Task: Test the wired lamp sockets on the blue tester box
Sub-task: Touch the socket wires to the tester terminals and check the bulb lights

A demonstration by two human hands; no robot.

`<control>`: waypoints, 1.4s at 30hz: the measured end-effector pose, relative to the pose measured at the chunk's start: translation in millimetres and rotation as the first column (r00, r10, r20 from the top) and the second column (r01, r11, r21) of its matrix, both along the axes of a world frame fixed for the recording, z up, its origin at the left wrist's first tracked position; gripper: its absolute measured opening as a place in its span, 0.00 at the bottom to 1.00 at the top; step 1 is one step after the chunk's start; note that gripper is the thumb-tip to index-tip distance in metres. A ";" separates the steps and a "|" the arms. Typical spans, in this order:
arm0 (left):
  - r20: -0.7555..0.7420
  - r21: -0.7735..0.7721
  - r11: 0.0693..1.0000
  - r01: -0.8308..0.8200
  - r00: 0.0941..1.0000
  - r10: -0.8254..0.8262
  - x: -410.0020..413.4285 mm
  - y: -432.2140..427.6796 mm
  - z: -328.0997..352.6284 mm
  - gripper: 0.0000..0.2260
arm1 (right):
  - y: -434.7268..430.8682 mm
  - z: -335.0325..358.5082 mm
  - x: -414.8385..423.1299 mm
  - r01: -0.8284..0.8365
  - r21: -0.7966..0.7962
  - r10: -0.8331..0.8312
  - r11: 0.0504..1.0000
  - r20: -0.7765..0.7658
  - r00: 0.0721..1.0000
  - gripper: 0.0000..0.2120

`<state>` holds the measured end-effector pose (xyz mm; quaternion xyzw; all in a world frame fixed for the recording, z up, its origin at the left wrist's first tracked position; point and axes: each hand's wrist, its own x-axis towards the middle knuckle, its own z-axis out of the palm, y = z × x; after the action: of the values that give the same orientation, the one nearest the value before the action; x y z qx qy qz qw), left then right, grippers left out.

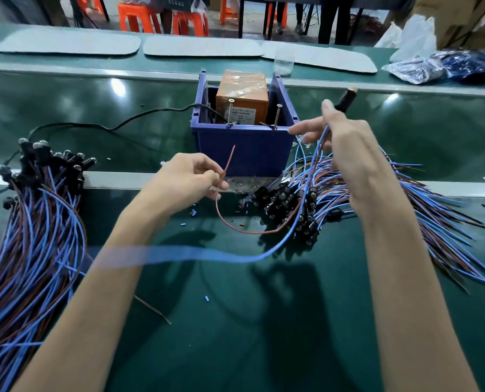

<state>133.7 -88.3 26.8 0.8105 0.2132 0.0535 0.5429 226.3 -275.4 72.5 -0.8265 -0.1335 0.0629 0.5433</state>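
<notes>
Two socket heaps [289, 205], two screws [230, 113], one box [244, 151]

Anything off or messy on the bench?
Minor mess: small blue and dark bits lie scattered on the table near the right socket pile; one stray brown wire lies loose beside the left forearm. No visible damage.

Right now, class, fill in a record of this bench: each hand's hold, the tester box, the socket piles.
Left hand: pinches red wire, free end pointing up
Right hand: grips black lamp socket, raised beside the box
Blue tester box: on green belt, between the hands
Left pile: wired sockets, far left
Right pile: wired sockets, below right hand
</notes>
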 end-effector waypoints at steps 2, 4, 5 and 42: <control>-0.033 0.043 0.999 -0.001 0.999 0.002 0.7 2.1 -1.6 0.11 | 0.0 -0.6 -0.1 -0.016 0.026 0.016 1.000 0.000 1.000 0.26; -0.068 0.076 0.997 -0.002 0.998 0.007 1.3 5.2 -3.7 0.11 | 1.5 -1.9 -1.9 -0.057 0.157 0.063 0.986 -0.033 0.997 0.23; -0.083 0.070 0.998 0.000 0.997 0.006 1.4 6.8 -4.6 0.11 | 2.3 -2.2 -3.2 -0.058 0.220 0.069 0.974 -0.040 0.997 0.21; 0.094 0.594 0.549 -0.588 0.729 0.679 -38.9 120.9 -33.4 0.22 | -14.9 -34.2 21.7 -0.235 -0.757 0.317 0.609 -0.039 0.948 0.17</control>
<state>94.8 32.6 -6.6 0.8052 0.5030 0.2491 0.1912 247.9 -290.3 38.4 -0.9479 -0.2477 0.1543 0.1280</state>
